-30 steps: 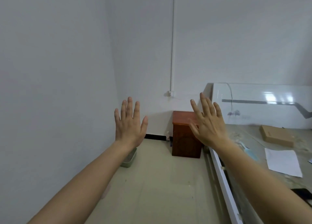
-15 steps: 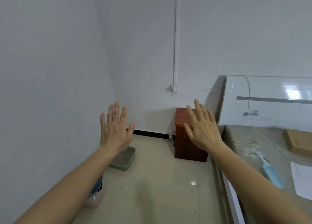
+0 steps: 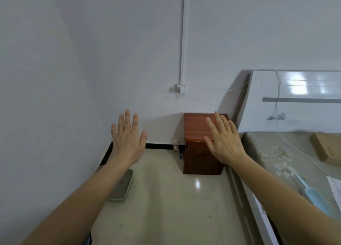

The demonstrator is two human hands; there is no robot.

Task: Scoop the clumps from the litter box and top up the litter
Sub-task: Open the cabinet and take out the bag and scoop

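The pale green shallow plastic litter box (image 3: 122,187) sits on the tiled floor against the left-hand wall, partly covered by the left forearm. The left hand (image 3: 127,143) and right hand (image 3: 224,143) hover flat with fingers spread, holding nothing. The tray looks light and stiff, so I'd take it by the rim. The light blue plastic scoop (image 3: 316,198), lying on the floral-covered surface at right, is best taken by its slim handle. I can't make out any clumps, and no litter bag is in view.

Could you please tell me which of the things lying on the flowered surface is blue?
The long-handled litter scoop; the cardboard box is brown, the paper sheet white.
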